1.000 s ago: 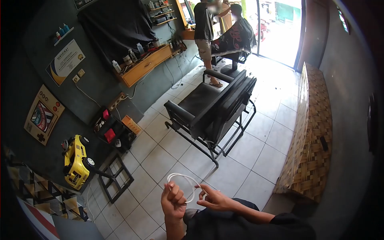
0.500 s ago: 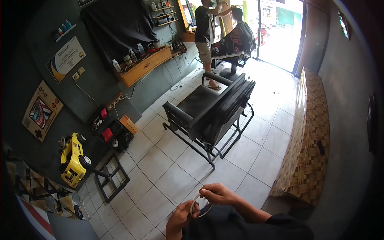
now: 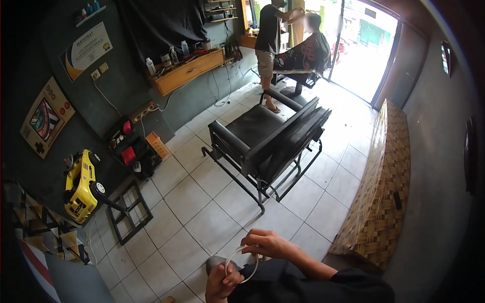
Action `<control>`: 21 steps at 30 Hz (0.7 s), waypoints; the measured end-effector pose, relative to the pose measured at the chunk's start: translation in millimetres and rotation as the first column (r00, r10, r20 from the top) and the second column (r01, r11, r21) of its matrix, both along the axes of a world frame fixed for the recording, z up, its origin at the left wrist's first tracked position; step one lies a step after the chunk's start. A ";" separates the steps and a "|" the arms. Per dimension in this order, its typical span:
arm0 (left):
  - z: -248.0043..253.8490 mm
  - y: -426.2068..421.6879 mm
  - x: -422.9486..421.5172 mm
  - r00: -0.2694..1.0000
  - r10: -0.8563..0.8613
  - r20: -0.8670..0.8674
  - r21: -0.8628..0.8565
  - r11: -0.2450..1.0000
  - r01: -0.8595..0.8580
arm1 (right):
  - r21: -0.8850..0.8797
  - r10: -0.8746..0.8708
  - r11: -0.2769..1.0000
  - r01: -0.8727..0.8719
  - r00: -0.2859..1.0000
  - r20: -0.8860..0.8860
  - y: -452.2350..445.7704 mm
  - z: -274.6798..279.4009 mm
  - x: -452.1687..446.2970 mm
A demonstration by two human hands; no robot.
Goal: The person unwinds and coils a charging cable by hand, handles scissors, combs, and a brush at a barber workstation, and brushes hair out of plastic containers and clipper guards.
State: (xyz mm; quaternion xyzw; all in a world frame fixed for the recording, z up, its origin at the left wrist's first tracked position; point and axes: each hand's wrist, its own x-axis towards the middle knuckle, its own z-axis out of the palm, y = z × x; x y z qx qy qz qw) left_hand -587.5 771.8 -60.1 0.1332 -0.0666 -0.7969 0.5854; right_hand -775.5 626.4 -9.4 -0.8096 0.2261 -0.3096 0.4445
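Low in the head view, a thin white cable point(image 3: 228, 256) is wound into a loose loop in front of my dark clothing. My left hand point(image 3: 222, 283) has its fingers curled round the loop's lower left side. At the upper right of the loop, my right hand point(image 3: 265, 243) pinches the cable with bent fingers; its fingertips are partly hidden. Beyond my hands stands a black padded chair point(image 3: 252, 123) on a tube frame, touched by neither hand.
A yellow toy car point(image 3: 83, 189), a black frame point(image 3: 144, 212) and a black trolley point(image 3: 144, 151) line the left side. To the right stands a woven-panel bench point(image 3: 376, 202). At the back, a person point(image 3: 268, 38) works on a caped, seated person point(image 3: 310, 53).
The cable loop looks wider and my hands have moved slightly apart, the left one down and left. The camera view has tilted and shifted a little.
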 end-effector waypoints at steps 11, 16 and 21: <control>48.8 -45.4 35.3 0.923 0.154 0.353 -0.156 0.982 -0.104 | 0.005 -0.187 0.982 0.188 0.978 0.087 -25.4 11.1 94.9; 51.4 -55.9 67.3 0.879 0.387 0.278 -0.090 0.922 -0.378 | -0.026 -0.313 0.949 0.316 0.947 0.076 -32.7 13.5 158.7; 61.4 -54.0 150.4 0.868 0.495 -0.026 -0.085 0.864 -0.496 | 0.060 -0.154 0.987 0.150 0.986 0.065 -26.9 8.0 214.2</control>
